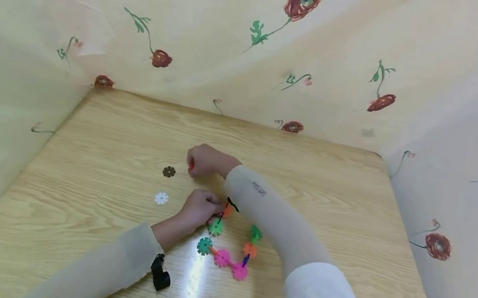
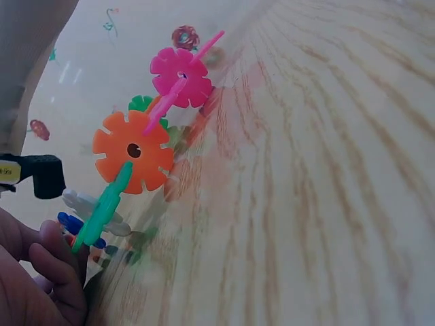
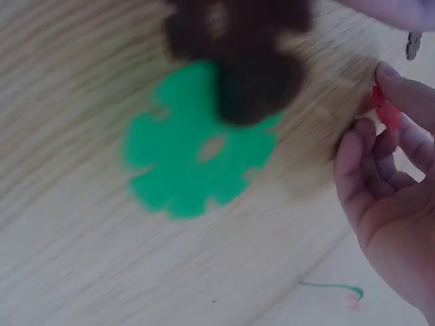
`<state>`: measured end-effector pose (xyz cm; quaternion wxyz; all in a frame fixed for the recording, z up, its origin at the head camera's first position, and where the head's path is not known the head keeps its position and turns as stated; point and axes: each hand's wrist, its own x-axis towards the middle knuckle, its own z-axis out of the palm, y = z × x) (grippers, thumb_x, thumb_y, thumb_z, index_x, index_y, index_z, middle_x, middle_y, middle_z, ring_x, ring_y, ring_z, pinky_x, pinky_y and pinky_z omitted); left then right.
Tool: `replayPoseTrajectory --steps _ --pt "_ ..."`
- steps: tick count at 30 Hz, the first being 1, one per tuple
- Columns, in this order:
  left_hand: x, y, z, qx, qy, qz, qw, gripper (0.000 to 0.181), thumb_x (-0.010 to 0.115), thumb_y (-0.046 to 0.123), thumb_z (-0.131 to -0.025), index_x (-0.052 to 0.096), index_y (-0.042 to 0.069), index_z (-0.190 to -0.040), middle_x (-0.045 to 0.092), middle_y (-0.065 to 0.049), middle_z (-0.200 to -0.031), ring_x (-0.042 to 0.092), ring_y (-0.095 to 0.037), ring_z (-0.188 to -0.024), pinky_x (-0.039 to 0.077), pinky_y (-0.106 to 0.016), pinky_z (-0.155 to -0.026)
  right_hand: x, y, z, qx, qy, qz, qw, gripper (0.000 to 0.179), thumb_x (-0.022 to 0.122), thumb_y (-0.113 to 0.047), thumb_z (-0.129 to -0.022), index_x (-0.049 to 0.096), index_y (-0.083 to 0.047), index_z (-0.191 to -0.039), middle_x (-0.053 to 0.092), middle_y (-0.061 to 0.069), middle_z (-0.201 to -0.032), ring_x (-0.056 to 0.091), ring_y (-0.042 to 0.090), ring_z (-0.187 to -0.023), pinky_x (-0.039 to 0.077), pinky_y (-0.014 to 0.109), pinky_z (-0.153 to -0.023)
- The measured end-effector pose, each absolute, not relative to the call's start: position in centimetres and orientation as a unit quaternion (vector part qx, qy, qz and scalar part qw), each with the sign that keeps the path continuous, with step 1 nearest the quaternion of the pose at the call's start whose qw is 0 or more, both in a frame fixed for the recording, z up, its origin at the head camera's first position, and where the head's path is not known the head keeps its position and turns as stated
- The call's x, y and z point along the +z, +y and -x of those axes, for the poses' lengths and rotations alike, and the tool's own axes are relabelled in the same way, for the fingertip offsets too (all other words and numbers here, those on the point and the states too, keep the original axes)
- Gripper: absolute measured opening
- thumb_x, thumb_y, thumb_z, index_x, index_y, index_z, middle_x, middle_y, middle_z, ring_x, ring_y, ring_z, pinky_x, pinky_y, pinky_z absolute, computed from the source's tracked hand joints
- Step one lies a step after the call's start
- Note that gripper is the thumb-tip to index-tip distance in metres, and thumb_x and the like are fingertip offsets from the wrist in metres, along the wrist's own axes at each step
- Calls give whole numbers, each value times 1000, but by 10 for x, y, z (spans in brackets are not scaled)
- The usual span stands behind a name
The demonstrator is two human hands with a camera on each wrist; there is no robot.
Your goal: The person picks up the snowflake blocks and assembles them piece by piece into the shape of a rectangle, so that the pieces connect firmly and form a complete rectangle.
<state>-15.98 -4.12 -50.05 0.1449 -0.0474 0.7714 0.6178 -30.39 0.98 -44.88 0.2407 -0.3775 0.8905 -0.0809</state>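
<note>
My right hand (image 1: 207, 160) is over the table left of the middle, its thumb and fingers pinching a red notched disc (image 3: 389, 114). Nearer to me, my left hand (image 1: 199, 209) holds the left side of a chain of interlocking notched plastic discs, beside a light green disc (image 1: 216, 227). The chain bends round through a teal disc (image 1: 204, 245), pink discs (image 1: 223, 258) and an orange disc (image 1: 250, 250) to a green disc (image 1: 256, 233). Part of it is hidden under the right forearm. In the right wrist view, a blurred green disc (image 3: 197, 149) is close to the camera.
A brown disc (image 1: 169, 172) and a white disc (image 1: 161, 198) lie loose on the wooden table (image 1: 97, 173), left of the hands. Flower-patterned cloth (image 1: 213, 18) hangs behind and along the sides. A black strap (image 1: 160, 274) sits at the left wrist.
</note>
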Motion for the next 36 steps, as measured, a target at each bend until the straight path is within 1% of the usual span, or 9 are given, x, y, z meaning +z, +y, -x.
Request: replayPoseTrajectory --steps 5,8,12,16,21,25,30,33,36 --pt "-503 -39 161 625 763 56 155 7 68 2 -91 73 -2 -89 67 -7 -73 52 -10 -48 44 -22 -47 -448 46 306 -135 897 369 203 6 73 -12 -92 71 -12 -86 67 0 -86 57 14 -76 47 25 -68" --pt "-503 -39 162 624 763 61 159 7 68 4 -92 73 -1 -91 69 -9 -78 54 -11 -49 45 -23 -48 -445 82 301 -195 903 339 180 9 71 -17 -96 76 -9 -95 71 0 -89 60 13 -78 49 27 -72" --pt "-501 -42 163 630 756 67 163 7 69 4 -92 73 -1 -91 71 -10 -79 53 -11 -48 43 -22 -46 -442 131 282 -266 909 264 181 19 61 -10 -101 75 -3 -111 72 5 -89 61 14 -73 51 28 -68" --pt "-500 -49 163 627 756 64 178 8 68 4 -92 74 -1 -92 71 -9 -76 53 -11 -47 43 -21 -43 -445 162 262 -308 909 212 182 18 61 -7 -99 76 -5 -109 73 3 -89 59 14 -72 50 28 -65" --pt "-488 -63 171 542 819 13 190 18 67 12 -95 77 2 -83 70 -8 -70 59 -16 -52 49 -25 -49 -445 168 242 -312 913 217 150 9 69 -10 -96 77 -10 -92 73 0 -87 59 15 -71 51 28 -63" --pt "-477 -65 192 479 858 -16 186 26 65 21 -99 76 6 -81 69 -7 -71 61 -18 -60 52 -27 -56 -448 166 230 -275 923 233 133 7 70 -10 -95 75 -10 -90 71 0 -84 58 13 -67 51 26 -61" --pt "-477 -48 220 494 843 -15 212 21 67 19 -97 77 4 -86 69 -9 -70 60 -16 -56 47 -25 -49 -458 167 221 -245 934 230 123 7 69 -9 -95 76 -11 -95 70 -2 -84 58 11 -69 51 26 -64" --pt "-479 -38 228 497 836 -15 234 17 68 17 -96 78 4 -92 68 -10 -67 57 -14 -52 41 -24 -44 -465 169 216 -240 936 229 114 6 70 -11 -95 75 -12 -95 69 -4 -81 57 11 -66 49 25 -62" --pt "-481 -31 231 502 829 -21 245 15 68 12 -96 77 2 -98 69 -9 -70 56 -12 -52 42 -23 -44 -470 172 211 -235 938 232 102 4 70 -12 -95 74 -12 -94 67 -5 -78 55 10 -63 48 25 -59"
